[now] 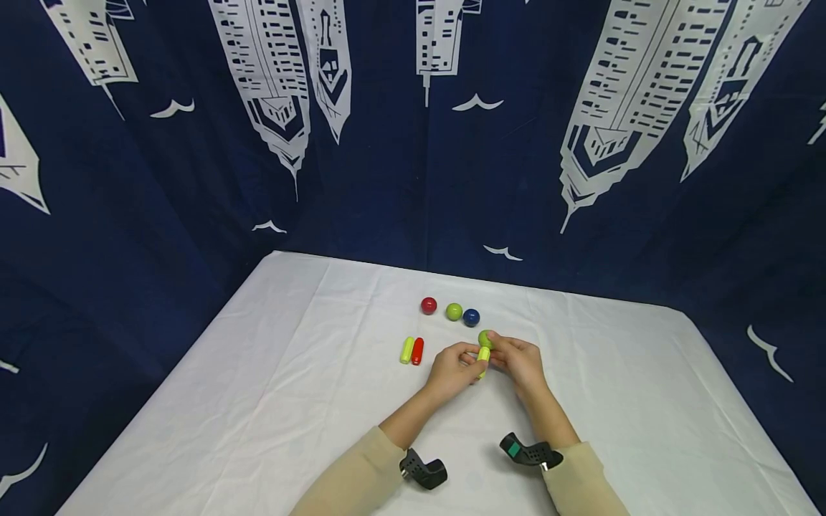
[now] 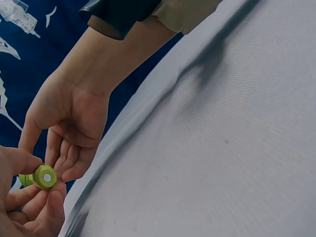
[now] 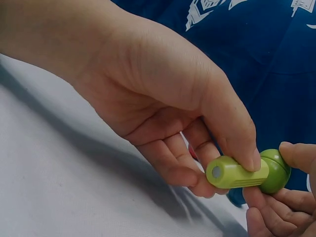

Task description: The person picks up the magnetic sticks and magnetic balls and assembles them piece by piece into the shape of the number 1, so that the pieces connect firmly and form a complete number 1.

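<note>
My left hand (image 1: 454, 373) pinches a yellow-green magnetic rod (image 1: 484, 354) between thumb and fingers. With its fingertips, my right hand (image 1: 521, 362) holds a green ball (image 1: 485, 338) at the rod's far end. In the right wrist view the ball (image 3: 279, 170) sits against one end of the rod (image 3: 242, 174), in line with it. A grey metal disc shows on the rod's other end. The left wrist view shows the rod's end (image 2: 47, 177) nearly face-on, among the fingers of both hands.
Beyond the hands lie a red ball (image 1: 429, 306), another green ball (image 1: 454, 312) and a dark blue ball (image 1: 472, 317). Left of the hands, a yellow rod (image 1: 406, 350) and a red rod (image 1: 418, 351) lie side by side on the white cloth (image 1: 310, 401). Dark blue printed curtains hang behind.
</note>
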Available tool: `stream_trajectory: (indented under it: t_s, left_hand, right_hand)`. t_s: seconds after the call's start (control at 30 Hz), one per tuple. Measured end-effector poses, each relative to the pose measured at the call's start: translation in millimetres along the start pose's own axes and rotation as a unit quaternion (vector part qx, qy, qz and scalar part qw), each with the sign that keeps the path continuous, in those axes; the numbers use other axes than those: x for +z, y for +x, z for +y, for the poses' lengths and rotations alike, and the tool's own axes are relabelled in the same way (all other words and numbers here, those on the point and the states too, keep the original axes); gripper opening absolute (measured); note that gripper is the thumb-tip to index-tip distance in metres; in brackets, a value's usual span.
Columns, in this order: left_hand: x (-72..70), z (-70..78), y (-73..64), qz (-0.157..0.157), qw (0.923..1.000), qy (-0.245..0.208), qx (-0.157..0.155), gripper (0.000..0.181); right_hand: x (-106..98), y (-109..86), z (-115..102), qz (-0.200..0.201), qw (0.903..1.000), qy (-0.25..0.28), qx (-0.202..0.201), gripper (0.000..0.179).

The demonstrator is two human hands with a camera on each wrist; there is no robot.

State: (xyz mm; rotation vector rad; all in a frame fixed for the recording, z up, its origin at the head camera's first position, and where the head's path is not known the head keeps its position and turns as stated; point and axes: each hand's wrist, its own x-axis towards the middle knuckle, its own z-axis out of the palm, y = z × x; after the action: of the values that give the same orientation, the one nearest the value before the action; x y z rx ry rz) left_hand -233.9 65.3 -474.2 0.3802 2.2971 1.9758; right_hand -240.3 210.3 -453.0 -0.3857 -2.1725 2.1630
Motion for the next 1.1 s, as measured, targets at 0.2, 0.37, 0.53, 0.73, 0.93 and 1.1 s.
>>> stream_trajectory:
  t_s: [0.2,0.37,0.53,0.73,0.93,1.1]
  left_hand:
    - [0.6,1.6,-1.5,-0.007,0.9999,-0.007,-0.007,0.027]
    - [1.5,1.3,-2.4,-0.008,0.9999,-0.009,-0.006,0.027]
    - [2.1,0.4,-2.6,-0.008,0.9999,-0.009,-0.002,0.027]
    - [2.2,-0.3,-3.0,-0.008,0.9998,-0.017,0.001,0.027]
    - [3.2,0.5,-3.6,-0.008,0.9997,-0.023,-0.003,0.026]
    - [4.3,0.8,-4.0,-0.008,0.9997,-0.024,-0.005,0.026]
  right_hand:
    - [-0.3,0.0,1.5,-0.004,1.0,0.0,-0.004,0.045]
    - [-1.7,-0.5,2.5,-0.008,1.0,0.001,-0.002,0.047]
    - [-2.5,0.1,4.1,-0.013,0.9999,-0.003,-0.001,0.047]
    - [-3.2,0.8,5.7,-0.015,0.9999,-0.006,0.002,0.048]
    - [-4.7,-0.1,5.8,-0.02,0.9997,0.004,0.011,0.053]
    - [-7.8,-4.5,5.2,-0.023,0.9996,-0.002,0.016,0.059]
